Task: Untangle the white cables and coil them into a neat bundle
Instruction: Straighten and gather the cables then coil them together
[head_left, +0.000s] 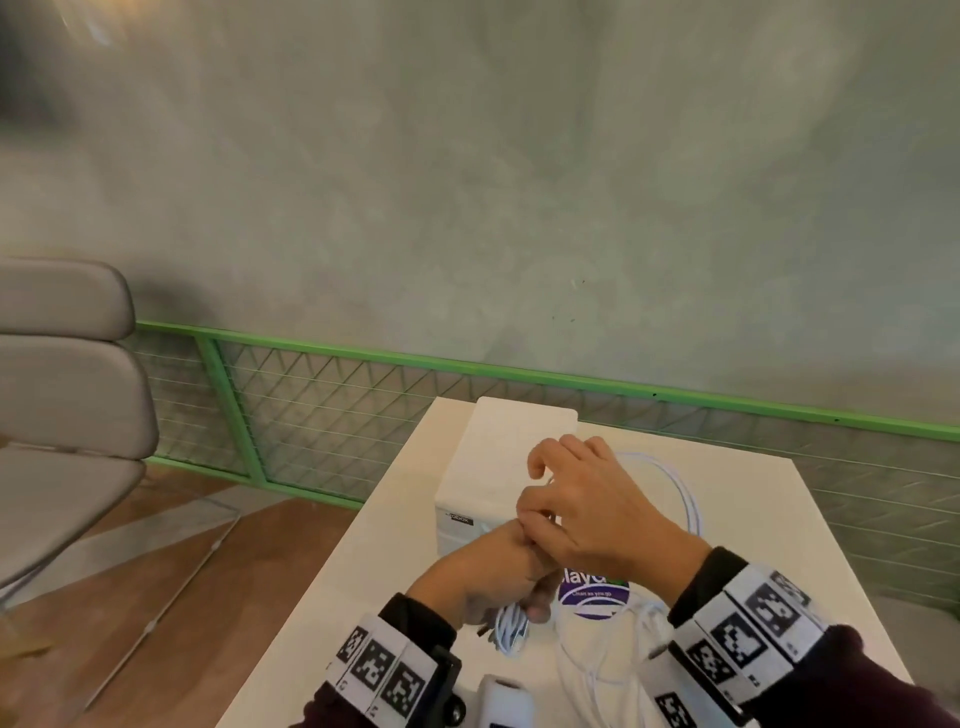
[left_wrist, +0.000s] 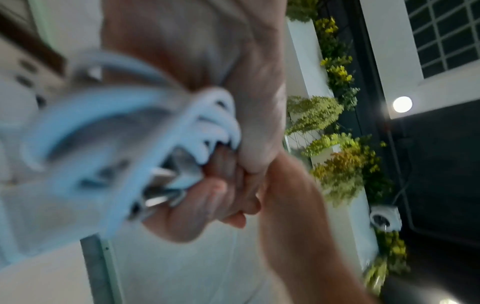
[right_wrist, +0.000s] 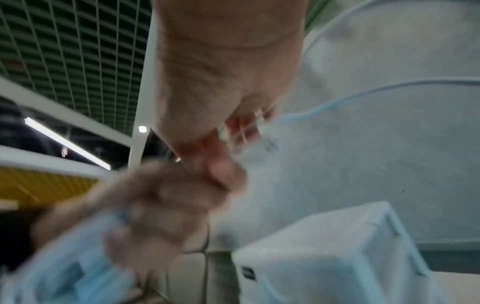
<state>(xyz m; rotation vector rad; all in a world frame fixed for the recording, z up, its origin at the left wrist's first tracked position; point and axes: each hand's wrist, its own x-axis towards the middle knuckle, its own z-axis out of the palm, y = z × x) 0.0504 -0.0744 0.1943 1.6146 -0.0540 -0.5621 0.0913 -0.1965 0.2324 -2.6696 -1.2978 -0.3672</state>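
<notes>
White cables are bunched in loops inside the left hand, whose fingers are curled tight around them, low over the near part of the desk. Right above it, touching it, is the right hand; its thumb and fingers pinch a thin bit of the cable, and its other fingers are bent. One long loop of cable swings out to the far right of the hands. More loose cable lies on the desk near the right wrist. Behind the hands sits a white box. A purple and white sticker shows under the hands. On the far left stands a grey chair.
</notes>
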